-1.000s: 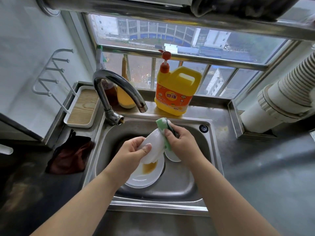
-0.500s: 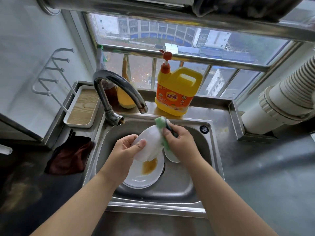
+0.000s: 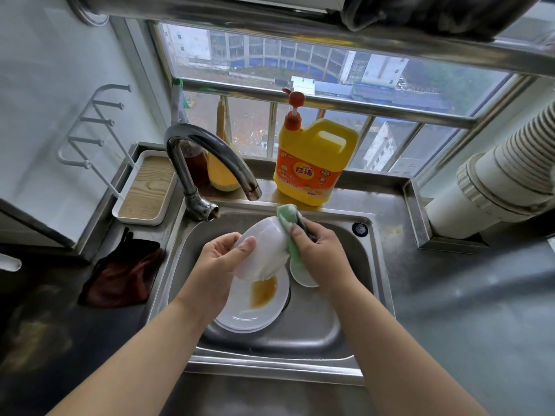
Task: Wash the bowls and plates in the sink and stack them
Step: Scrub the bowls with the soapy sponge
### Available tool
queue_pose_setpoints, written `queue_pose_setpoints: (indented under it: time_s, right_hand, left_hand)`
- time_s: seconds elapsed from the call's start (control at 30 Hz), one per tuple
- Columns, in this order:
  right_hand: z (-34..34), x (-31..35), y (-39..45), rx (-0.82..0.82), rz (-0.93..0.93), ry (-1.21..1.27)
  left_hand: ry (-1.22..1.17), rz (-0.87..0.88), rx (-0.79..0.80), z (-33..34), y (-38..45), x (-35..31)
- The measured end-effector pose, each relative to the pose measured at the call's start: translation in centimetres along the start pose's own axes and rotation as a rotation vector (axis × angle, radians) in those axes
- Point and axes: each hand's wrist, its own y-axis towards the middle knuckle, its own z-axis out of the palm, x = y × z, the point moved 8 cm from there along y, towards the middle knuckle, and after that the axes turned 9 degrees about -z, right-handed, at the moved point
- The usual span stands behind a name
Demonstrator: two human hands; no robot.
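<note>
Compared with a second ago, we have the white bowl turned a little further onto its side, and our left hand has slid its thumb higher up the outer wall. That hand grips the bowl by its rim, fingers curled behind it and thumb pressed on the outside, holding it above the sink. Our right hand is closed around the green sponge, pressing it against the bowl's right edge; the sponge's upper end has shifted only slightly and pokes out above the knuckles.

Below the bowl, a stack of white plates lies in the basin as before, the top one holding a brown puddle of sauce. Another white dish sits just beside it, mostly hidden under our right wrist, so we cannot tell whether it is a bowl or a plate.

The faucet arches over the basin's back left corner, its spout close to the bowl. A yellow detergent jug stands on the ledge behind the sink. A wood-lined tray and a dark red cloth lie on the counter to the left.
</note>
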Motion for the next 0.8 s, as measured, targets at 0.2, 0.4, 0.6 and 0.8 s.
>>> queue_pose_setpoints:
  time_s: [0.2, 0.4, 0.6, 0.8]
  right_hand:
    - [2.1, -4.8, -2.9, -0.025, 0.398, 0.558]
    - [-0.3, -4.9, -2.4, -0.115, 0.354, 0.617]
    - [-1.5, -3.9, -1.4, -0.103, 0.206, 0.456]
    - [-1.9, -3.3, -1.5, -0.086, 0.078, 0.239]
  left_hand:
    - [-0.179, -0.036, 0.098, 1.2, 0.8, -0.7]
    - [-0.032, -0.110, 0.344, 1.7, 0.3, -1.5]
    - [0.072, -0.155, 0.212, 2.2, 0.6, -1.2]
    - [0.307, -0.134, 0.207, 1.8, 0.7, -0.6]
